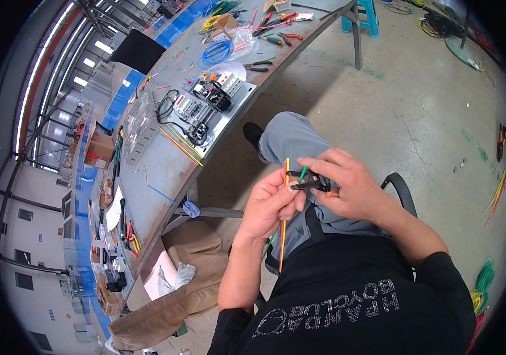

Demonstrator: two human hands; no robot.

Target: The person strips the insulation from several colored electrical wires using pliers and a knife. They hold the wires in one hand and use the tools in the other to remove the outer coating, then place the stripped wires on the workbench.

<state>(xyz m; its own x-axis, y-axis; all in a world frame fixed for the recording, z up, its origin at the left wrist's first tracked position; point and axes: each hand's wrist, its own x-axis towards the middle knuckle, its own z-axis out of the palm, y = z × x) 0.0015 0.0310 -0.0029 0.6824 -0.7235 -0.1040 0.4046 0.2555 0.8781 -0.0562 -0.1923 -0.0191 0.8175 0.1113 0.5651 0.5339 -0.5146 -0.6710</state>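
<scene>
Over my lap, my left hand [273, 204] is closed round a few thin wires, yellow [288, 163] and red, with their lower lengths hanging in front of my shirt. My right hand [350, 184] grips black-jawed pliers [307, 184], with a bit of orange handle showing under the fingers. The jaws reach across to the wires at my left fingertips. A short green piece [304, 173] stands up by my right forefinger, next to the jaws. Whether the jaws touch the wires, and how far they are closed, is hidden by my fingers.
Left of me runs a grey workbench [153, 177] carrying an electrical panel [205, 109], cut wires [180, 145], a blue wire coil [216, 53] and hand tools [276, 39]. Brown trousers [173, 296] hang below. More wires [495, 198] and a green coil [485, 275] are on the right.
</scene>
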